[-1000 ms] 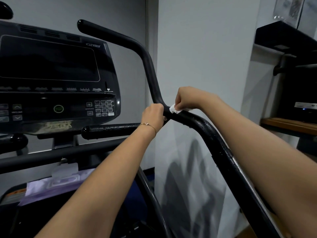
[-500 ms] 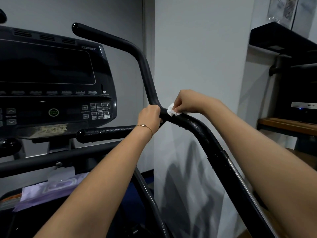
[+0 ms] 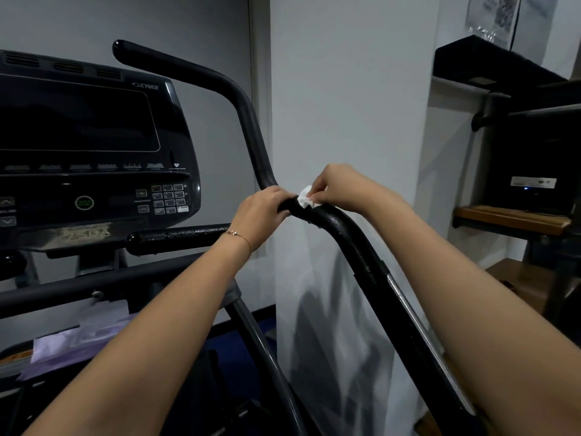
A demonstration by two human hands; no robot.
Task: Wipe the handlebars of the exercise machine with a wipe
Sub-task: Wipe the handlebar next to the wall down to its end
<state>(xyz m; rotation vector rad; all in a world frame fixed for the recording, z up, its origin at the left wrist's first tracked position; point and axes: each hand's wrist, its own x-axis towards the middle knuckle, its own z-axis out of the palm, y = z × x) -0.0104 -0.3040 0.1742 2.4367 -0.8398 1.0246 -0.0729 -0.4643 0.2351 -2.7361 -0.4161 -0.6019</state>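
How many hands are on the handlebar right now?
2. The left hand grips the handlebar at its bend; the right hand, just beside it, pinches the white wipe against the bar. Neither is hidden.

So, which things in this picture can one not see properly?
Head view only.
Wipe: mostly hidden under the right hand, which pinches it; size unclear.
Handlebar: the bend is covered by the gripping left hand; the lower end is cut off by the bottom edge.
Keypad labels: too small and dark.
Purple pack: blurred, print unreadable.
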